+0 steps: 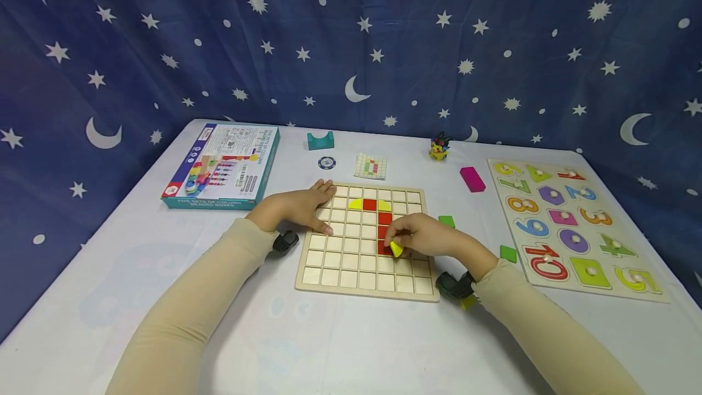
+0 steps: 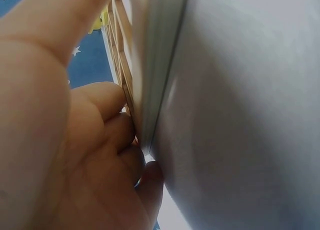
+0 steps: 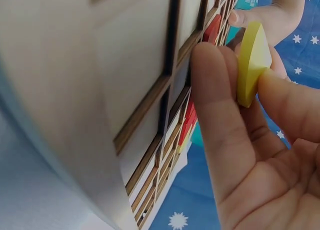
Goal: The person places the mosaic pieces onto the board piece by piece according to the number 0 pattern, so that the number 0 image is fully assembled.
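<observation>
A wooden grid board [image 1: 340, 262] lies in the middle of the table. Near its top row a red square tile [image 1: 370, 205] sits between two yellow curved tiles [image 1: 356, 204], and a column of red tiles [image 1: 385, 219] runs down below the right one. My left hand [image 1: 298, 206] rests on the board's left edge, fingers spread, thumb on the grid; the left wrist view has its fingertips at the rim. Between thumb and fingers, my right hand [image 1: 425, 234] pinches a yellow curved-edge tile [image 3: 253, 62], tilted just above the board beside the lower red tiles.
Two green tiles [image 1: 508, 253] and a partly hidden yellow piece [image 1: 468, 302] lie right of the board. Beyond are a number puzzle [image 1: 556, 233], magenta block [image 1: 472, 179], toy figure [image 1: 439, 146], pattern card [image 1: 370, 166], round chip [image 1: 326, 163], teal block [image 1: 320, 141] and toy box [image 1: 222, 166].
</observation>
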